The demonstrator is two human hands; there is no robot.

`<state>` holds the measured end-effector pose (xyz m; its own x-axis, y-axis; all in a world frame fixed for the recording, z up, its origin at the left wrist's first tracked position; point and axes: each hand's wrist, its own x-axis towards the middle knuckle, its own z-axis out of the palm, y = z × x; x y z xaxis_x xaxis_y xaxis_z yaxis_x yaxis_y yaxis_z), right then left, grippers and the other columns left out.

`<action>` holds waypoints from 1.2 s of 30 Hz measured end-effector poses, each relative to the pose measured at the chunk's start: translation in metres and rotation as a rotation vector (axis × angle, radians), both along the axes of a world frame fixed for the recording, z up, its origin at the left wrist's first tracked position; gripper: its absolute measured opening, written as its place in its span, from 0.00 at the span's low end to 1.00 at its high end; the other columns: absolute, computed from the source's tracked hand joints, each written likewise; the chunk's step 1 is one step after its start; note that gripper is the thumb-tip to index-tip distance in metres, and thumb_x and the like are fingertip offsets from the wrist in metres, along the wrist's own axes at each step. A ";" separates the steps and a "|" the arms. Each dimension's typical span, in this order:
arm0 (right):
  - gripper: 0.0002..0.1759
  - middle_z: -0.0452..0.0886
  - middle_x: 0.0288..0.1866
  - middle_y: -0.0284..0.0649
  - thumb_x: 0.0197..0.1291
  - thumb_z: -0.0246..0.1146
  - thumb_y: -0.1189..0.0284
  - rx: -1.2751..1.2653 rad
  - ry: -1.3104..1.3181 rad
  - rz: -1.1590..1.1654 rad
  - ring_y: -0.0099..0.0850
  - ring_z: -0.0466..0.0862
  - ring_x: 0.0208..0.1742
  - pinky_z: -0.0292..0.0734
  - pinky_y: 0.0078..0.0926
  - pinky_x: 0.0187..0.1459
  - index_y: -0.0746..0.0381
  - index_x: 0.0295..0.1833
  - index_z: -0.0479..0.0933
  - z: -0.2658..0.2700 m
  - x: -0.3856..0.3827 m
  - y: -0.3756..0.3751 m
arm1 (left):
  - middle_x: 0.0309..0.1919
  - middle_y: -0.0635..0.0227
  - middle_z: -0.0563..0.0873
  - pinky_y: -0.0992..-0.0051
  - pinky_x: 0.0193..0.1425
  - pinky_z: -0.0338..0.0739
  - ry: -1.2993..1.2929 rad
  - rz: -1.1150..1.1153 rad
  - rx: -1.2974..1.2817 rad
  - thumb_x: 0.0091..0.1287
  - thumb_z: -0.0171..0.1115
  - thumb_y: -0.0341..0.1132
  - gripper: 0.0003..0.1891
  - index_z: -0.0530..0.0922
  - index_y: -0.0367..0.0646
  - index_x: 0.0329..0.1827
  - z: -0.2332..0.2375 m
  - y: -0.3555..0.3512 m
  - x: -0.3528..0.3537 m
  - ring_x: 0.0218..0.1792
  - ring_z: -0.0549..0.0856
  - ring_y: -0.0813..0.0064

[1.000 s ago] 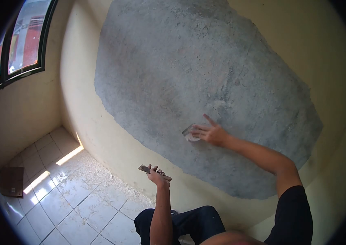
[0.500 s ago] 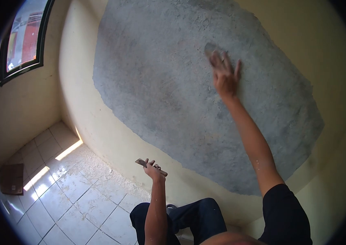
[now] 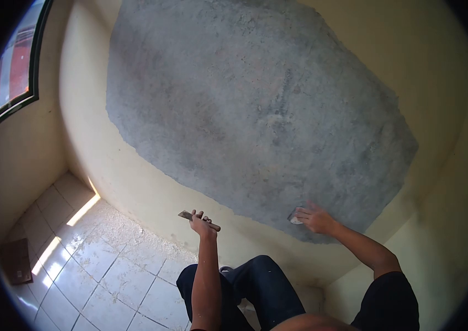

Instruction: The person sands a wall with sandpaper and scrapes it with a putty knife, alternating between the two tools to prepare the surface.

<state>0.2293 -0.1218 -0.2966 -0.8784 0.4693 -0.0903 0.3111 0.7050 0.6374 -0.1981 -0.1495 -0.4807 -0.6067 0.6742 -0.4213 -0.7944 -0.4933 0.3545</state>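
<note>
My left hand (image 3: 203,225) is wrapped round a scraper (image 3: 185,214) with a flat blade and a wooden handle, held in front of the wall's lower part. Low on the grey bare patch (image 3: 201,99) of the wall, my right hand (image 3: 315,219) grips a small flat pad (image 3: 295,216), pale on one face with a dark edge. The pad is at the wall surface near the patch's bottom edge. A darker streak runs down the middle of the patch.
Cream paint (image 3: 151,171) surrounds the grey patch. White tiles (image 3: 96,259) carry pale debris (image 3: 129,234) along the wall base. A brown flat piece (image 3: 15,261) lies at the far left, below a dark-framed window (image 3: 13,71). My bent knees (image 3: 261,281) are at the bottom.
My right hand has moved down the wall with the pad, from the upper middle to near the patch's lower edge. My left hand still holds the scraper. The view has shifted slightly.
</note>
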 end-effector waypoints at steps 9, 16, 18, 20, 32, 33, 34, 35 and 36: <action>0.13 0.91 0.46 0.40 0.73 0.60 0.64 -0.012 0.432 -0.750 0.44 0.89 0.52 0.77 0.50 0.63 0.56 0.46 0.89 0.110 0.116 -0.108 | 0.46 0.68 0.78 0.77 0.28 0.69 0.041 -0.172 -0.051 0.83 0.46 0.38 0.25 0.67 0.40 0.79 -0.018 0.015 0.038 0.31 0.72 0.78; 0.11 0.89 0.38 0.46 0.71 0.65 0.63 0.094 0.847 -0.869 0.51 0.88 0.43 0.81 0.49 0.45 0.57 0.44 0.87 0.156 0.121 -0.275 | 0.44 0.70 0.79 0.75 0.31 0.69 0.166 -0.300 -0.121 0.83 0.50 0.40 0.19 0.70 0.40 0.71 -0.029 0.020 0.057 0.32 0.72 0.76; 0.11 0.90 0.39 0.46 0.72 0.65 0.62 0.147 0.936 -0.880 0.48 0.89 0.43 0.82 0.47 0.45 0.56 0.48 0.87 0.170 0.120 -0.305 | 0.41 0.71 0.78 0.71 0.32 0.68 0.204 -0.400 -0.164 0.82 0.52 0.44 0.15 0.74 0.44 0.61 -0.048 0.021 0.055 0.32 0.70 0.75; 0.11 0.91 0.41 0.45 0.73 0.65 0.63 0.163 1.068 -0.848 0.45 0.91 0.43 0.83 0.43 0.45 0.56 0.52 0.87 0.192 0.112 -0.327 | 0.39 0.71 0.76 0.69 0.33 0.67 0.232 -0.508 -0.230 0.81 0.53 0.47 0.15 0.76 0.46 0.56 -0.046 0.006 0.053 0.31 0.67 0.75; 0.14 0.92 0.49 0.43 0.75 0.67 0.72 -0.327 1.933 -0.184 0.25 0.89 0.45 0.87 0.32 0.52 0.66 0.62 0.85 0.107 0.088 -0.215 | 0.48 0.65 0.81 0.69 0.30 0.72 0.248 -0.465 -0.215 0.84 0.39 0.56 0.27 0.70 0.48 0.72 -0.051 0.016 0.085 0.27 0.71 0.72; 0.14 0.92 0.47 0.43 0.75 0.67 0.73 -0.366 1.966 -0.245 0.25 0.88 0.43 0.86 0.32 0.50 0.68 0.60 0.85 0.060 0.087 -0.190 | 0.47 0.65 0.81 0.70 0.29 0.72 0.278 -0.483 -0.227 0.84 0.39 0.57 0.27 0.70 0.48 0.71 -0.039 0.013 0.105 0.27 0.71 0.72; 0.13 0.91 0.46 0.44 0.74 0.67 0.73 -0.394 1.927 -0.359 0.25 0.88 0.44 0.85 0.31 0.49 0.67 0.60 0.84 -0.007 0.093 -0.162 | 0.46 0.66 0.82 0.70 0.29 0.71 0.346 -0.515 -0.227 0.84 0.39 0.57 0.26 0.71 0.49 0.70 -0.032 0.013 0.122 0.27 0.71 0.72; 0.16 0.91 0.47 0.50 0.75 0.67 0.67 -0.603 1.758 -0.557 0.34 0.91 0.47 0.85 0.36 0.48 0.67 0.59 0.85 -0.073 0.105 -0.146 | 0.45 0.67 0.82 0.70 0.29 0.71 0.413 -0.543 -0.224 0.84 0.39 0.58 0.26 0.72 0.50 0.70 -0.030 0.013 0.136 0.28 0.71 0.72; 0.28 0.90 0.52 0.55 0.77 0.62 0.53 -0.484 1.174 -0.989 0.47 0.91 0.54 0.84 0.47 0.53 0.62 0.70 0.80 -0.150 0.118 -0.132 | 0.44 0.67 0.82 0.71 0.29 0.70 0.456 -0.556 -0.159 0.85 0.39 0.58 0.26 0.73 0.50 0.69 -0.038 0.016 0.149 0.29 0.72 0.72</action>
